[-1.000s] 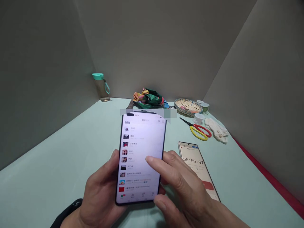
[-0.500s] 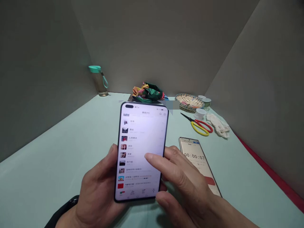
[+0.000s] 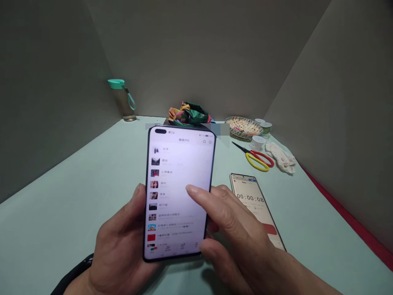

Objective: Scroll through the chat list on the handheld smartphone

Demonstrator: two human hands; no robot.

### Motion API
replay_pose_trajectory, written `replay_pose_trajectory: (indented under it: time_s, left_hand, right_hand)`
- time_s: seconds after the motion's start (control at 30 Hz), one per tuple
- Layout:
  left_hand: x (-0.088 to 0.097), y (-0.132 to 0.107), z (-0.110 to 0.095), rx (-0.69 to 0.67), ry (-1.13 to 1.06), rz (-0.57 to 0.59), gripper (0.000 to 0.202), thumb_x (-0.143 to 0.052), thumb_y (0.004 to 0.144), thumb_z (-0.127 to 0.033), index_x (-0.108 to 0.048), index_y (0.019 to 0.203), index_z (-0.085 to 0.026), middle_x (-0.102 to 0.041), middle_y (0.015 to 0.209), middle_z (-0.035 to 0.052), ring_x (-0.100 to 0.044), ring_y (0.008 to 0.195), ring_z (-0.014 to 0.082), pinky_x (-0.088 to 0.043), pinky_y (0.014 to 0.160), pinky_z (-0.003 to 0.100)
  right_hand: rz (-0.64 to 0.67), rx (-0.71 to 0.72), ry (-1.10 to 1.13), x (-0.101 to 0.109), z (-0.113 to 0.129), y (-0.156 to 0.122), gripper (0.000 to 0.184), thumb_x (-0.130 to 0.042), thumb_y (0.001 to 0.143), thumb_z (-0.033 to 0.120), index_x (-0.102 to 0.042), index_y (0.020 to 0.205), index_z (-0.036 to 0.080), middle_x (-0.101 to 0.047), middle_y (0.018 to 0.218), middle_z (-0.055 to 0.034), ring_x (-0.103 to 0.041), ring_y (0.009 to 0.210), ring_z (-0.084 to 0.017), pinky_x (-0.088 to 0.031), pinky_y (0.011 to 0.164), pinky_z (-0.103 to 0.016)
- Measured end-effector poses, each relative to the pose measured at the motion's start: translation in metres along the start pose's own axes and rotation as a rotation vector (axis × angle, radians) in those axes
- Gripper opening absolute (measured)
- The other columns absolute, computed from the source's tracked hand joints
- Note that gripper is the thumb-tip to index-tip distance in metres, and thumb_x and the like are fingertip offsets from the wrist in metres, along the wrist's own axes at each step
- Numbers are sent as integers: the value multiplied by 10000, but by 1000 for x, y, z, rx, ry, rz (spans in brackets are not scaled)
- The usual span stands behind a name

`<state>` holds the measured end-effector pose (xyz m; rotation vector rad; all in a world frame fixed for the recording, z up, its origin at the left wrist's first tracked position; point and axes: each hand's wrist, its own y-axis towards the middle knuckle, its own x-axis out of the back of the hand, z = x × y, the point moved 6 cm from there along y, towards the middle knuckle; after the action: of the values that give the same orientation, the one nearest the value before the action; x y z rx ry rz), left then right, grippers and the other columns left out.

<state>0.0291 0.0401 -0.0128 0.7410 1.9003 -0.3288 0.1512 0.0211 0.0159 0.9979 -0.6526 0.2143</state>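
Note:
A smartphone (image 3: 181, 192) stands tilted up before me, its bright screen showing a list of chats with small square pictures. Along its left edge and underneath, my left hand (image 3: 119, 241) grips it; most of those fingers are hidden behind it. Over the screen's right half reaches my right hand (image 3: 239, 237), forefinger stretched out and thumb apart near the lower right corner. That fingertip is at the screen, though whether it touches I cannot tell. To the right of this hand, partly covered by it, lies a second phone (image 3: 250, 198) with a running timer at 00:00:08.
Red-and-yellow-handled scissors (image 3: 256, 159), a white spool (image 3: 258, 142), a crumpled white cloth (image 3: 281, 157) and a woven basket (image 3: 242, 128) lie at the right. Colourful fabric (image 3: 192, 114) sits behind the phone. A bottle (image 3: 123, 100) stands back left. Grey walls (image 3: 190, 53) enclose the table (image 3: 61, 184).
The chat list has scrolled slightly upward under my right forefinger. Both hands and the held phone appear a little further left. The timer has gone from 07 to 08.

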Motion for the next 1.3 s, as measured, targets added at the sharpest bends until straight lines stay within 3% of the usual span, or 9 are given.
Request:
replay_pose_trajectory:
  time_s: [0.1, 0.3, 0.53, 1.03, 1.2, 1.3]
  left_hand:
    - [0, -2, 1, 15, -13, 21, 373, -621, 948, -477, -708, 1281, -333, -823, 1018, -7, -664, 1230, 346, -544, 1059, 464]
    - [-3, -1, 0, 7, -43, 46, 345, -618, 959, -449, -718, 1265, -327, -818, 1036, -18, -713, 1152, 315, -578, 1025, 409]
    - [-2, -1, -2, -48, -86, 42, 376, -571, 993, -411, -681, 1320, -261, -799, 1121, 1, -716, 1149, 287, -610, 969, 335]
    - [-3, -2, 1, 12, -56, 41, 381, -585, 970, -467, -708, 1290, -299, -794, 1145, 2, -672, 1218, 333, -555, 1060, 441]
    - [-4, -3, 2, 18, -44, 43, 392, -573, 973, -479, -716, 1285, -290, -802, 1121, 12, -679, 1210, 326, -585, 1014, 393]
    - [-3, -3, 2, 19, -27, 38, 383, -592, 960, -486, -719, 1277, -313, -812, 1082, 4, -680, 1208, 331, -580, 1019, 413]
  right_hand:
    - [-9, 7, 43, 0, 0, 0, 481, -405, 1035, 268, -402, 1478, 81, -613, 961, -103, -515, 800, -187, -550, 737, -333]
    - [1, 6, 2, -1, 0, -1, 474, -400, 1042, 273, -371, 1498, 145, -599, 1002, -94, -534, 838, -191, -542, 752, -329]
    - [-1, 30, -15, 1, 3, -1, 366, -405, 1038, 247, -481, 1384, 154, -577, 1055, -92, -531, 885, -179, -525, 769, -305]
    - [-16, 17, 24, 1, 1, 0, 483, -391, 1047, 286, -362, 1502, 128, -626, 1000, -99, -533, 823, -187, -554, 751, -338]
    - [72, -32, -9, 3, 3, 2, 459, -434, 1023, 215, -371, 1469, 131, -619, 1005, -92, -533, 836, -181, -554, 758, -333]
    - [23, -6, 7, 2, 3, 1, 467, -417, 1011, 193, -373, 1471, 123, -598, 985, -92, -511, 824, -182, -541, 740, -336]
